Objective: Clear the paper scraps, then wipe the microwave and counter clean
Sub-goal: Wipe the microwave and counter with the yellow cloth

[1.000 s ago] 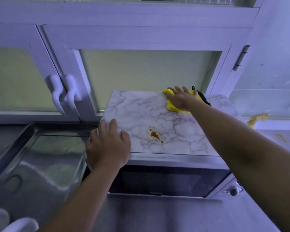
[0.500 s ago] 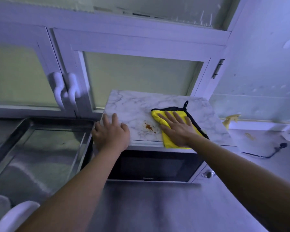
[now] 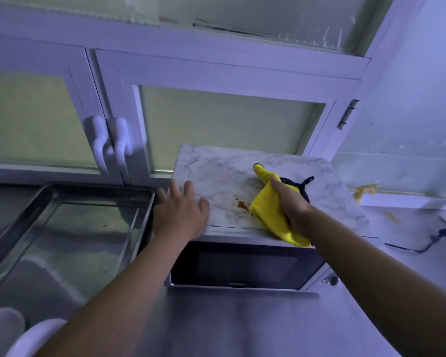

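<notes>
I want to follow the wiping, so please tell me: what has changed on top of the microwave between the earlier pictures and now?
The right hand first slid the yellow cloth from the back of the marble top toward the front edge with flat fingers, and now grips it bunched up beside the brown stain. The stain is still there, and the left hand stays flat on the front left corner.

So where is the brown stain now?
Head view: the brown stain sits on the microwave's marble top, near its front edge, just left of the yellow cloth.

Steel sink basin at left, glass-fronted cabinet doors with white handles behind
</notes>
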`<state>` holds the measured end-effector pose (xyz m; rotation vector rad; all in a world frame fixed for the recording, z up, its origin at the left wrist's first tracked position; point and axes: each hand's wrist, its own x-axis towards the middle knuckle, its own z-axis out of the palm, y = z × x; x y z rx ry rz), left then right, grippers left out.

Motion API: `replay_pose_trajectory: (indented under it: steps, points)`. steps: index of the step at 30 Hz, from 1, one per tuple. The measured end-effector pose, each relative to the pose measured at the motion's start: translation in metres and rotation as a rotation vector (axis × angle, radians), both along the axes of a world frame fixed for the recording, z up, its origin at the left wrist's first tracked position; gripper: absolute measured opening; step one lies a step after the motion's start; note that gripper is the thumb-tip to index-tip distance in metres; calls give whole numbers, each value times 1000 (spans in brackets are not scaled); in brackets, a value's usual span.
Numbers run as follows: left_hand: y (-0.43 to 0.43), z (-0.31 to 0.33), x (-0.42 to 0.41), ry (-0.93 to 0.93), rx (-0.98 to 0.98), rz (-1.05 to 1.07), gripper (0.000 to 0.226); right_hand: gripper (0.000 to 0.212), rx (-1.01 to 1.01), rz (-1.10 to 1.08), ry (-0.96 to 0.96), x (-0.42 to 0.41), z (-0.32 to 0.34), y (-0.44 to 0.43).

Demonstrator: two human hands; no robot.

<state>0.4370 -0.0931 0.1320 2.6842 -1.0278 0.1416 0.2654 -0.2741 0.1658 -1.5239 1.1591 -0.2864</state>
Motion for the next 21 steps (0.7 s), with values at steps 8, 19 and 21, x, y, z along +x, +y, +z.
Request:
replay_pose_trajectory:
  steps: [8,19,21]
  points:
    - [-4,-9,5,-13,-67,24,50,34,-39,171,-111,110,19,-68]
    - [-7,-9,8,35,-56,43,58,73,-300,683,321,130,14,-55]
    - [-7,-10,8,48,-56,53,59,68,-345,734,360,113,13,-36]
